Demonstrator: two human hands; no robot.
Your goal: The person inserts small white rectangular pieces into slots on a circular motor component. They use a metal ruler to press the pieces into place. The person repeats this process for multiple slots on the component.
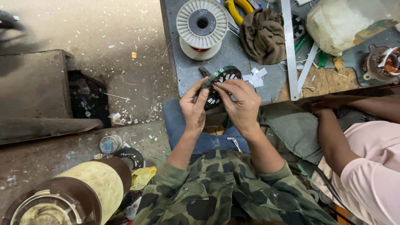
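Observation:
Both my hands hold a round dark motor stator core [223, 77] with slots and white insulation strips, tilted at the near edge of the grey workbench [189, 75]. My left hand [194, 107] grips its left rim. My right hand [241, 103] covers its right side, fingertips pressing at the slots. Small white paper pieces [255, 77] lie on the bench just right of the core.
On the bench stand a white wire spool [202, 26], yellow-handled pliers [237, 9], a brown cloth [263, 35], a steel ruler [290, 50], a plastic bag [346, 25] and a wound motor part [381, 62]. Another person's arm [333, 129] in a pink sleeve is at right. A cylinder [79, 191] lies on the littered floor.

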